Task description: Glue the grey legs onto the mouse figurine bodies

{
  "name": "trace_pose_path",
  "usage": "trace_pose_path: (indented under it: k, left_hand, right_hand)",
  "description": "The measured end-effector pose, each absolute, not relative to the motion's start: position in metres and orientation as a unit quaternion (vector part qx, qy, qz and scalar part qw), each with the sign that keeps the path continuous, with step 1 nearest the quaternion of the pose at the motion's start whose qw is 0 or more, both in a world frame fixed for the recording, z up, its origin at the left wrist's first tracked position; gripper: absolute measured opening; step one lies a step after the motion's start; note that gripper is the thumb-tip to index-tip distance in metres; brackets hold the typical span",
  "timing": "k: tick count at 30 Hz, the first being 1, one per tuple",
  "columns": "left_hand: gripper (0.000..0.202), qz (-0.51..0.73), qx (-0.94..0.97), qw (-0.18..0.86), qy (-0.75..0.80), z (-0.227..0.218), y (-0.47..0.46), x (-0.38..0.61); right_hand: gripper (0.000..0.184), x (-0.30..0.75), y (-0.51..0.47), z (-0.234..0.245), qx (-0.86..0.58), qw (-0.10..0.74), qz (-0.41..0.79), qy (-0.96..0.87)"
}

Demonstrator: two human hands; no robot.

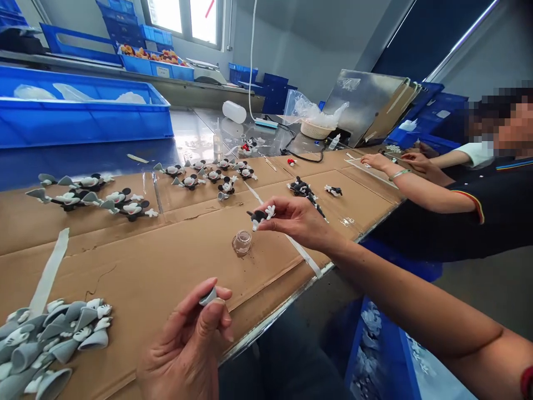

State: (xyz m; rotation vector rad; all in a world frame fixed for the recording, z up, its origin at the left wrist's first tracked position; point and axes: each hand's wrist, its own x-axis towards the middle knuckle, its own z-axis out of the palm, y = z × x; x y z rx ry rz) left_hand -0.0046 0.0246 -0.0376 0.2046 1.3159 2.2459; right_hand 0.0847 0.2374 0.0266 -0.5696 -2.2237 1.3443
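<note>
My left hand [191, 339] pinches a small grey cone-shaped part [207, 297] between thumb and fingers, above the front of the cardboard. Farther off, my right hand [302, 222] grips a black-and-white mouse figurine part [260, 216] with a white hand-shaped piece on it. Just below that part stands a small clear round pot [242, 243] on the cardboard. To the left of my left hand lies a pile of grey cones with white gloved hands [66, 328]. A heap of black figurine pieces [306, 191] lies beyond my right hand, with a single piece [333, 190] beside it.
Rows of mouse figurines [133, 208] with grey cones lie along the cardboard [166, 261]. A blue crate [83, 116] stands at the back left. A dropper bottle [217, 141] and a basket [316, 129] stand behind. At the right, a co-worker's arm [433, 191] reaches over the table.
</note>
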Motion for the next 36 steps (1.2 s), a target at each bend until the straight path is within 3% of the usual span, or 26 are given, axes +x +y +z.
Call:
trace_pose_path:
  k: [4,13,36]
  left_hand:
    - [0.055,0.834,0.023,0.251,0.491,-0.03,0.027,-0.002]
    - [0.042,0.833,0.021,0.267,0.483,-0.026,0.023,-0.001]
    - [0.039,0.84,0.065,0.24,0.482,-0.036,0.02,-0.006]
  right_hand:
    - [0.041,0.079,0.236,0.03,-0.198,0.227,0.426,-0.853]
    - [0.014,0.066,0.225,0.042,-0.187,0.216,0.34,-0.896]
    - [0.015,0.06,0.221,0.043,-0.184,0.201,0.346,-0.898]
